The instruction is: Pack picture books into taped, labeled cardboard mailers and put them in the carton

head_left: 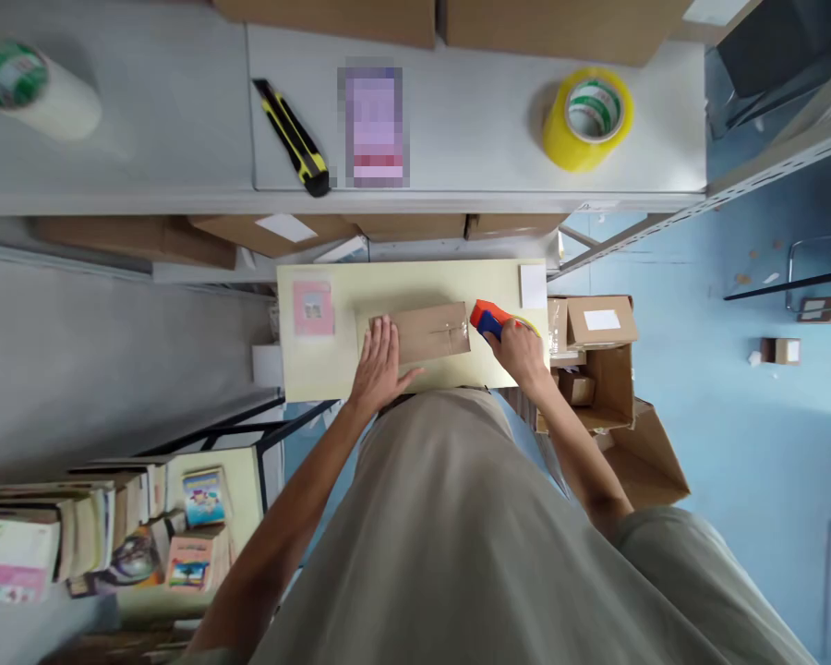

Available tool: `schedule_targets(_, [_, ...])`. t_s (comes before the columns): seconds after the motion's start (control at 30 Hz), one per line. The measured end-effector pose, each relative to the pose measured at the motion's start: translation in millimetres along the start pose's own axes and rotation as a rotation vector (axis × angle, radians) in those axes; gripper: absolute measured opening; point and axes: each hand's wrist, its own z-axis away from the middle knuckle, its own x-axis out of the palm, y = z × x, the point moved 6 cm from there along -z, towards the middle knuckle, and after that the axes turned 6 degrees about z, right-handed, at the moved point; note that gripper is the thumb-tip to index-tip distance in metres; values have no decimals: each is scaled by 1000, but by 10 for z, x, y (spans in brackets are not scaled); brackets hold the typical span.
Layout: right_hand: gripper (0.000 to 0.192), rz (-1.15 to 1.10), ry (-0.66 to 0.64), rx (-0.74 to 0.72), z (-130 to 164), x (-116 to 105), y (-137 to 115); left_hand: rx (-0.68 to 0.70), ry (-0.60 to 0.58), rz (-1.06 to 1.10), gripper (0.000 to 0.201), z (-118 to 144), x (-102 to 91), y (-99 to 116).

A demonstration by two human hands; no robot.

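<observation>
A brown cardboard box [429, 334] lies on the pale yellow table [332, 374], with shiny clear tape over its right end. My left hand [379, 362] rests flat on the box's left end, fingers stretched out and thumb spread. Just off the right end of the box, my right hand [521, 351] is wrapped around a red and blue tape dispenser [490, 319]. Part of a yellowish tape roll shows behind my fingers. The dispenser's front points left toward the box, with a small gap between them.
On the shelf [471, 139] ahead are a black and yellow box cutter [292, 139], a yellow tape roll [587, 120] and a blurred-out rectangle. A pink card [314, 308] lies on the table's left. Open cartons [606, 388] stand to the right; books [103, 517] fill the lower left.
</observation>
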Motion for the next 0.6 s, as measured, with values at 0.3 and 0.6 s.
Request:
schedule_targets(0.3, [55,-162,507,-32,334,-1449,-101,548,273,-15,126,-736,-864,1394])
schedule_targets(0.6, [48,-108,796,-124,-582,-2475,-592,509,337,37,125,-1900,-1581,1762])
